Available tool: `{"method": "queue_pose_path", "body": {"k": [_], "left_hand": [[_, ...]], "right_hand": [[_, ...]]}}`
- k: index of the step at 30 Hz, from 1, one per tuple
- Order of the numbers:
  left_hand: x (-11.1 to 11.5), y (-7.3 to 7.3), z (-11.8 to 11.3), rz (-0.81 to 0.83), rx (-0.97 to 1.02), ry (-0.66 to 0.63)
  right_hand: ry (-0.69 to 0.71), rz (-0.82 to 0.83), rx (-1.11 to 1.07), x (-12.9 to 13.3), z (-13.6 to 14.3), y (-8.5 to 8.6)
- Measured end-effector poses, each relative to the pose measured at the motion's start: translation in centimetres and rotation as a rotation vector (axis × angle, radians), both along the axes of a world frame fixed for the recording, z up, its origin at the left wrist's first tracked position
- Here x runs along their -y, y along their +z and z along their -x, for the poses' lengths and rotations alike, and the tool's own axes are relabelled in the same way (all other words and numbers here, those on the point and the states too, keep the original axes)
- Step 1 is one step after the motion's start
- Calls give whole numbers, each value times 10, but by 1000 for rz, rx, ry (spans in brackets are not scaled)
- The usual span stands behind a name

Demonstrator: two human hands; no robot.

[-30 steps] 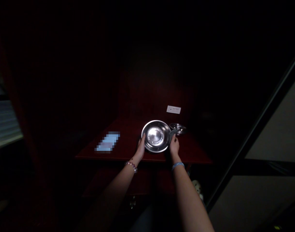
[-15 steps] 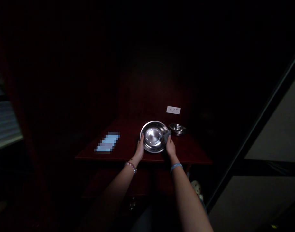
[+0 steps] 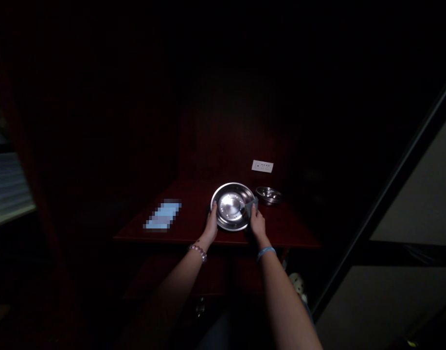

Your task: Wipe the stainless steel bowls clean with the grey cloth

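Note:
A shiny round metal bowl [image 3: 230,206] is tilted toward me above the dark red desk [image 3: 186,233]. My left hand [image 3: 211,221] grips its left rim, thumb over the edge and the other fingers hidden behind. At the right rim, my right hand [image 3: 257,219] is closed on a grey cloth [image 3: 250,205], which lies over the rim and part of the inner wall. Behind and to the right, a second metal bowl [image 3: 268,195] rests on the desk, apart from my hands.
A blurred-out light rectangle [image 3: 163,215] lies on the desk to the left. On the back wall is a white socket plate [image 3: 262,166]. Below the desk front a drawer knob [image 3: 200,307] shows. The surroundings are very dark.
The grey cloth and my right fingers have shifted slightly at the bowl's right rim. The bowl has moved a touch left; my left hand keeps its hold.

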State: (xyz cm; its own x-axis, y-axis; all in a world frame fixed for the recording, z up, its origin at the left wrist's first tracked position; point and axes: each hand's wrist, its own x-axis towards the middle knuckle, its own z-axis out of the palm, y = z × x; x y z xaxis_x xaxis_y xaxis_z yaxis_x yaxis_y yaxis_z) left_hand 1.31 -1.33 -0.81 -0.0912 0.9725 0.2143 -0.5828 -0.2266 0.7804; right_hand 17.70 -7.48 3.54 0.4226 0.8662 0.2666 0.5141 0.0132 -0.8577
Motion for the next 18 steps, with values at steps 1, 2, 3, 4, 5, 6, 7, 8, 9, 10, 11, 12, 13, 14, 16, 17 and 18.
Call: {"method": "queue_pose_path", "body": {"k": [1, 2, 3, 4, 5, 6, 7, 8, 9, 10, 11, 12, 13, 14, 16, 17, 18], "left_hand": [[0, 1, 0, 15, 11, 4], [1, 2, 0, 28, 23, 7], [1, 3, -1, 37, 33, 8], [1, 4, -1, 42, 40, 7], [2, 4, -1, 46, 47, 4], [3, 5, -1, 49, 54, -1], [3, 6, -1, 51, 58, -3], [4, 6, -1, 49, 61, -2], [5, 6, -1, 43, 63, 3], [6, 7, -1, 37, 63, 7], [6, 7, -1, 33, 58, 8], [7, 8, -1, 32, 51, 5], [7, 8, -1, 35, 44, 0], [8, 8, -1, 41, 36, -8], [8, 8, -1, 51, 24, -10], [7, 8, -1, 52, 22, -4], [7, 7, -1, 50, 22, 2]], "right_hand": [[5, -5, 0, 1, 0, 1], [10, -8, -3, 1, 1, 1], [14, -10, -7, 2, 1, 2], [17, -10, -12, 2, 1, 2], [20, -11, -15, 2, 2, 3], [21, -14, -17, 2, 2, 3], [20, -17, -17, 2, 2, 2], [16, -23, -15, 2, 1, 2], [12, -29, -10, 2, 1, 1], [8, -35, -3, 2, 1, 1], [3, -40, 6, 1, 1, 0], [-1, -43, 16, 1, 1, 0], [-6, -44, 28, 1, 1, 0], [-12, -43, 40, 0, 0, -1], [-36, -35, 61, -1, 0, -1], [-49, -32, 70, -1, 0, -1], [-62, -31, 78, -2, 0, -1]]}}
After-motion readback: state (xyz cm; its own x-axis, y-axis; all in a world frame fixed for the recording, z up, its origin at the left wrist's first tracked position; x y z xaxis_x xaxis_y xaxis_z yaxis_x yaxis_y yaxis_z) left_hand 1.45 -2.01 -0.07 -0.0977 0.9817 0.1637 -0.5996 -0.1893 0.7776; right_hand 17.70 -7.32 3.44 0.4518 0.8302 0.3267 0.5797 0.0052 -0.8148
